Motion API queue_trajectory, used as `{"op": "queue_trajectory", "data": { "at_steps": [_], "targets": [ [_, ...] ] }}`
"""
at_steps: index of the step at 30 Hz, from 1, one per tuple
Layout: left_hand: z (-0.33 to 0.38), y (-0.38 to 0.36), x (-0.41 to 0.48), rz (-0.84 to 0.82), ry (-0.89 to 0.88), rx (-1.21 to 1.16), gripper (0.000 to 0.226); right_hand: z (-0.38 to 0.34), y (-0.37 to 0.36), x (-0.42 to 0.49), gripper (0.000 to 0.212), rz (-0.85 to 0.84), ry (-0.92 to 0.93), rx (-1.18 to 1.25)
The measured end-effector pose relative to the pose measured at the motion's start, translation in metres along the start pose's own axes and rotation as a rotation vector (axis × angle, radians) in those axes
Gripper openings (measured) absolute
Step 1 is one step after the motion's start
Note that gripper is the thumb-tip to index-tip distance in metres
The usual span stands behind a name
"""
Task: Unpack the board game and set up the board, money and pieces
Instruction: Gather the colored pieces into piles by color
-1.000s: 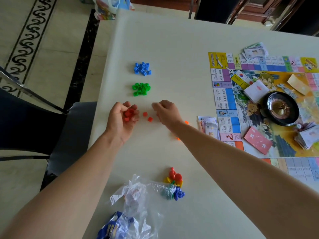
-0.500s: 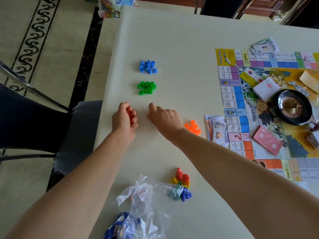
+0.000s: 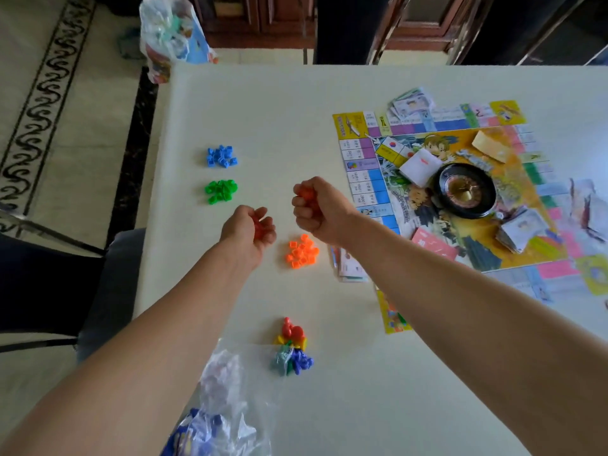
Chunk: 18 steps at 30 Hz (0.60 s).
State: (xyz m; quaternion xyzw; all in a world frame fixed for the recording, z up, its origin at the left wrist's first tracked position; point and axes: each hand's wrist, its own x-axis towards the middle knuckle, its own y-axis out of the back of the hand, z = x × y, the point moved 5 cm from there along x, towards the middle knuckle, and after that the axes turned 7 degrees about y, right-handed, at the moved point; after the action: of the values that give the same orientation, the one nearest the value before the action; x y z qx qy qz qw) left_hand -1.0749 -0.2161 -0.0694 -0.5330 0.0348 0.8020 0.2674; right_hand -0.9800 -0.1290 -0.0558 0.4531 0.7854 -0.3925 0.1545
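Scooped the last loose red pieces (image 3: 258,227) off the table (image 3: 263,110) — left none lying there, unlike a second ago. Held them in two curled fists: some gripped in the left hand (image 3: 248,230), some gripped in the right hand (image 3: 317,207). Lifted both hands a little and pulled them apart. Uncovered the orange pile (image 3: 302,251), just beside the right wrist.

Looked close to finishing the sort by colour, with only a red pile to put down. Found good bare room for it below the green pile (image 3: 221,190) and left of the orange pile. Kept the blue pile (image 3: 222,156) and the green pile in a line near the table's left edge, so needed care not to drop red too close to that side. Saw the chair (image 3: 108,274) just past that edge.

Had the board (image 3: 358,153) well off to the right, with the wheel (image 3: 467,190) and cards on it and money (image 3: 348,268) at its near side. Left the pawns (image 3: 291,347) and the plastic bag (image 3: 227,390) near the body, between the arms — easy to bump when pulling back.
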Motion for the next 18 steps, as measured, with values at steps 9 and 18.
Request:
{"op": "queue_trajectory", "data": {
  "at_steps": [9,18],
  "targets": [
    [-0.068,-0.12,-0.008,-0.078,0.103,0.217,0.025,-0.082,0.113,-0.028,0.026,0.156,0.006,-0.28],
    [-0.094,-0.261,0.007,-0.015,-0.026,0.359,0.017,-0.184,0.232,-0.001,0.02,0.238,0.074,-0.653]
  ]
}}
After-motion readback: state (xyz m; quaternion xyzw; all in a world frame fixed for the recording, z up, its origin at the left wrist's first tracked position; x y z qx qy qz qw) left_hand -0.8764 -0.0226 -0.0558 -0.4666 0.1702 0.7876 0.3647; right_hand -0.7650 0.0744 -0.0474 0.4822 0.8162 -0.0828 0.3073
